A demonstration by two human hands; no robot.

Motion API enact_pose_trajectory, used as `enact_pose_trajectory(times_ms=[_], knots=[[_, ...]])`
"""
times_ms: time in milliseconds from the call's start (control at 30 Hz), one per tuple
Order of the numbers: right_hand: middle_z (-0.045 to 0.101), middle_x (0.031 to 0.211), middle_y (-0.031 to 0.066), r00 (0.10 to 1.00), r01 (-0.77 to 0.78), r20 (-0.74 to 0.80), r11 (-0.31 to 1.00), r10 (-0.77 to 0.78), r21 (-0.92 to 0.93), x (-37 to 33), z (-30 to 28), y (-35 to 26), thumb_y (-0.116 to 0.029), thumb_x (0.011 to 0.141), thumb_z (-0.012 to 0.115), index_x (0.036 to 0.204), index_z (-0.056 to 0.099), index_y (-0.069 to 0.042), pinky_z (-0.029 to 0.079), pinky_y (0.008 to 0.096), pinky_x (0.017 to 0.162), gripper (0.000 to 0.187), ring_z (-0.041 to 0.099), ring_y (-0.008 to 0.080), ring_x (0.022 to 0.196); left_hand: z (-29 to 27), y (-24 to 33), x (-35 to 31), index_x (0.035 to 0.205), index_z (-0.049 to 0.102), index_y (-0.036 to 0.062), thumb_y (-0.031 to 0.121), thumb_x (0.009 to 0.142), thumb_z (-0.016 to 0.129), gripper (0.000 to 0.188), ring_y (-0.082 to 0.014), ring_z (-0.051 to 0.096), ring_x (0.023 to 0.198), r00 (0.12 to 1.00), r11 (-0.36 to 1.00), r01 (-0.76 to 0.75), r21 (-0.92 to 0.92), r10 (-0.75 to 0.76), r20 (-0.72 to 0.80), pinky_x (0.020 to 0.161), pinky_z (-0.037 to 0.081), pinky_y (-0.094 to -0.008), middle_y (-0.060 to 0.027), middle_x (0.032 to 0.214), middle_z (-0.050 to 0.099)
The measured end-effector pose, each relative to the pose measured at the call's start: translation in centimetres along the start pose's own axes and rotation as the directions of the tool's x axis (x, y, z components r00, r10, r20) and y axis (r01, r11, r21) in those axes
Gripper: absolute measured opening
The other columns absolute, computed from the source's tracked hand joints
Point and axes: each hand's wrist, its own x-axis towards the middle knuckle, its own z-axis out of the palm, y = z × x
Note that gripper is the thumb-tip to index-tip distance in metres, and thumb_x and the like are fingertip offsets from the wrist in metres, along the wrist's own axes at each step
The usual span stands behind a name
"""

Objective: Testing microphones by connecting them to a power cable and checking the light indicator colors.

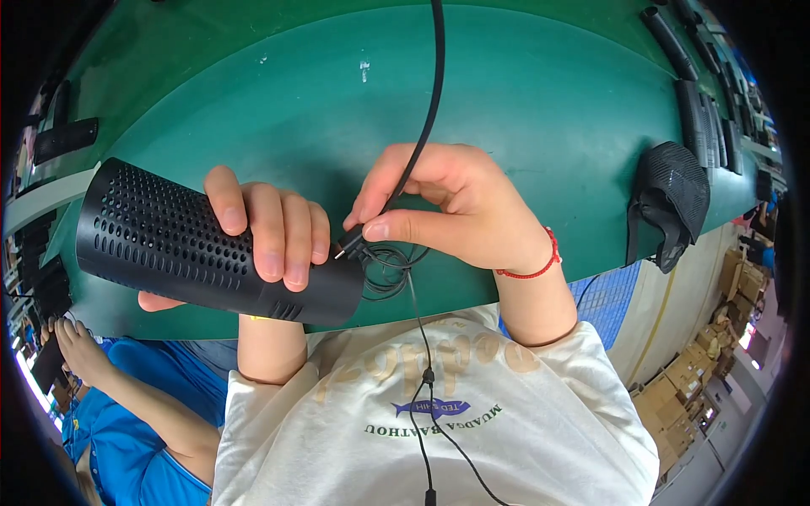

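My left hand (274,228) is wrapped around a black perforated cylinder (160,223), which lies tilted, its smooth end toward the right. At that end, my right hand (447,198) pinches a black cable plug (354,242) between thumb and fingers. The plug's small metal tip points at the cylinder's side; whether it touches is unclear. From the plug a thick black cable (434,93) runs up past the top of the view. Just below my right hand hangs a coil of thin black cord (388,274), with a strand running down over my white shirt.
The green table (540,93) spreads ahead. At its right edge sits a black mesh cap-like item (671,198), with several black cylinders (692,126) beyond. A co-worker in blue (135,413) sits at the lower left. Cardboard boxes (692,371) stand on the floor at right.
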Motion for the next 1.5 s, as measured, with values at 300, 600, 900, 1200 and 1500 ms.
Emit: enact_pose_trajectory(times_ms=[300, 600, 900, 1200, 1500], knots=[[0.060, 0.077, 0.0070, 1.000, -0.011, 0.007, 1.000, 0.011, -0.009, -0.1, 0.0, -0.1, 0.011, 0.069, 0.061, 0.079, 0.058, 0.000, 0.047, 0.0236, 0.070, 0.015, 0.059, 0.0160, 0.072, 0.0, -0.1, -0.1, 0.099, 0.045, 0.0087, 0.056, 0.063, 0.067, 0.064, -0.0215, 0.059, 0.066, 1.000, 1.000, 0.021, -0.009, -0.021, 0.010, 0.068, 0.046, -0.0345, -0.0079, 0.074, 0.059], [0.060, 0.078, 0.0059, 0.994, 0.089, 0.085, 0.940, -0.064, -0.330, -0.3, -0.9, -1.0, 0.010, 0.067, 0.062, 0.078, 0.058, -0.001, 0.047, 0.0230, 0.069, 0.016, 0.058, 0.0146, 0.069, 0.6, -0.7, 0.0, 0.098, 0.046, 0.0088, 0.053, 0.063, 0.068, 0.060, -0.0178, 0.059, 0.062, 0.999, 0.984, 0.027, 0.173, -0.023, -0.028, 0.063, 0.045, -0.0301, -0.0061, 0.074, 0.060], [0.061, 0.077, 0.0066, 0.997, 0.001, -0.080, 0.998, -0.006, -0.068, 0.1, -0.1, -0.2, 0.010, 0.067, 0.063, 0.077, 0.056, 0.000, 0.048, 0.0228, 0.067, 0.016, 0.059, 0.0149, 0.068, 0.6, -0.7, -0.1, 0.099, 0.045, 0.0087, 0.061, 0.060, 0.067, 0.069, -0.0176, 0.058, 0.064, 0.996, 0.990, 0.030, 0.140, -0.017, -0.092, 0.062, 0.044, -0.0301, -0.0059, 0.073, 0.060], [0.061, 0.077, 0.0085, 0.995, -0.035, -0.087, 0.988, 0.049, 0.153, 0.8, 0.3, 0.8, 0.011, 0.068, 0.063, 0.081, 0.054, 0.000, 0.048, 0.0219, 0.067, 0.019, 0.060, 0.0152, 0.069, 1.5, -1.2, -0.6, 0.102, 0.043, 0.0086, 0.065, 0.060, 0.064, 0.073, -0.0161, 0.057, 0.063, 0.968, 0.962, -0.056, 0.269, 0.119, -0.221, 0.063, 0.042, -0.0295, -0.0044, 0.075, 0.057], [0.061, 0.076, 0.0092, 0.996, -0.087, -0.011, 0.967, 0.092, 0.240, 0.7, 0.3, 0.8, 0.011, 0.068, 0.062, 0.083, 0.054, 0.001, 0.048, 0.0215, 0.068, 0.020, 0.061, 0.0160, 0.071, 2.3, -1.1, -0.7, 0.102, 0.043, 0.0081, 0.065, 0.062, 0.063, 0.072, -0.0151, 0.054, 0.062, 0.972, 0.956, -0.055, 0.289, 0.117, -0.205, 0.064, 0.039, -0.0291, -0.0034, 0.076, 0.056]])
